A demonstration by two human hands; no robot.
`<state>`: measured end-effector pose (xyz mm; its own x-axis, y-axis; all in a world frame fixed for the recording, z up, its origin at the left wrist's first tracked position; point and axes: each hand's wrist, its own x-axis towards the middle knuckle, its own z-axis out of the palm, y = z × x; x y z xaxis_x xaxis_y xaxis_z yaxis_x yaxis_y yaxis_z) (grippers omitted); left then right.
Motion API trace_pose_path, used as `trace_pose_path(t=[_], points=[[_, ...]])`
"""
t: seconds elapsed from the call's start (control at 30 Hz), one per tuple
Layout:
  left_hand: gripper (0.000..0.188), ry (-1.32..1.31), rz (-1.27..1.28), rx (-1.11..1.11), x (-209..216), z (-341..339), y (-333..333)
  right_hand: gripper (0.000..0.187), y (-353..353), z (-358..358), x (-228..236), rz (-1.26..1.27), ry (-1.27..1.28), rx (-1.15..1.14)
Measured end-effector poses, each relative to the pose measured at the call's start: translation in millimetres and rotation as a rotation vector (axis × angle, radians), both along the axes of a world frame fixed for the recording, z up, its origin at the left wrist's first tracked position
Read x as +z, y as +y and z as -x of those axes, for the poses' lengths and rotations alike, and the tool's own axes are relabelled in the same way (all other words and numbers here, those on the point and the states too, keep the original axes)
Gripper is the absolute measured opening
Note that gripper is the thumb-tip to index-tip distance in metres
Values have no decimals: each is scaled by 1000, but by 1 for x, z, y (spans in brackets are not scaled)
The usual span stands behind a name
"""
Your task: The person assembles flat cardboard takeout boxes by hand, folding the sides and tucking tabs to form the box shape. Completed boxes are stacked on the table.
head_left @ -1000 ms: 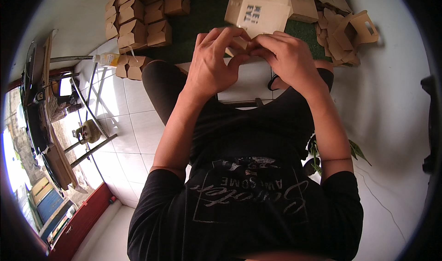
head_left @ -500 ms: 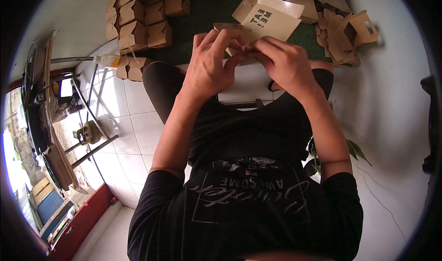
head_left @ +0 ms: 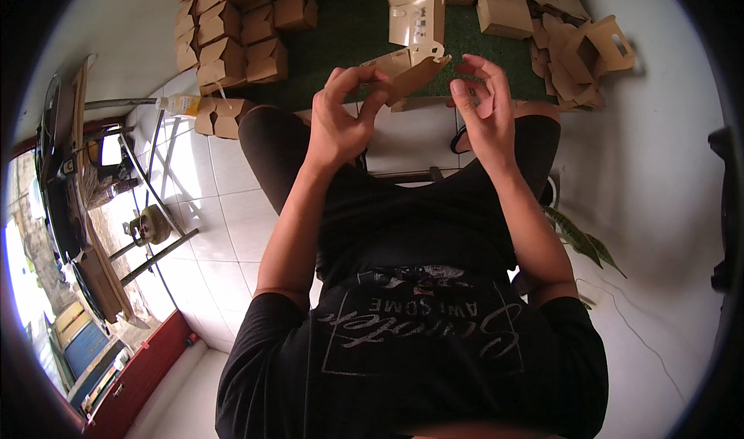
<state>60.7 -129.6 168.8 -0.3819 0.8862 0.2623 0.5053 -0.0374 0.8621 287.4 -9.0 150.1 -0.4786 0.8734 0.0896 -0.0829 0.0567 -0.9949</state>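
Observation:
A partly folded brown cardboard box (head_left: 419,78) is tilted above the green mat in front of me. My left hand (head_left: 345,115) pinches its near left side between thumb and fingers. The box's lid panel (head_left: 418,19) stands out toward the far side, showing a paler face with dark cut-out or printed marks. Just right of the box, my right hand (head_left: 487,102) is raised with its fingers apart and nothing in them. A small gap separates it from the cardboard.
Folded boxes (head_left: 225,27) are stacked at the far left of the green mat (head_left: 341,32). Loose flattened cardboard (head_left: 562,63) and a handled box (head_left: 601,51) lie at the right. A bottle (head_left: 180,104) with a yellow label stands left of my knee. A leafy plant (head_left: 577,237) is by my right arm.
My right hand has let go of the cardboard and moved right, its fingers spreading. The box has turned in my left hand, its lid panel swinging away and to the left.

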Motion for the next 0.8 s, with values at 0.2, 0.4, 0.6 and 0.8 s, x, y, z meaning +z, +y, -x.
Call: trace_pose_path(t=[0.2, 0.4, 0.6, 0.8], points=[[28, -8, -9, -32, 0, -7, 1, 53, -4, 23, -3, -72, 108, -83], [26, 28, -2, -27, 7, -13, 1, 41, -10, 29, -6, -80, 56, -132], [26, 78, -6, -54, 10, -16, 2, 32, -9, 32, -5, -133, 4, -199], [29, 75, -38, -59, 16, -21, 4, 20, -9, 33, -4, -270, -99, -316]])
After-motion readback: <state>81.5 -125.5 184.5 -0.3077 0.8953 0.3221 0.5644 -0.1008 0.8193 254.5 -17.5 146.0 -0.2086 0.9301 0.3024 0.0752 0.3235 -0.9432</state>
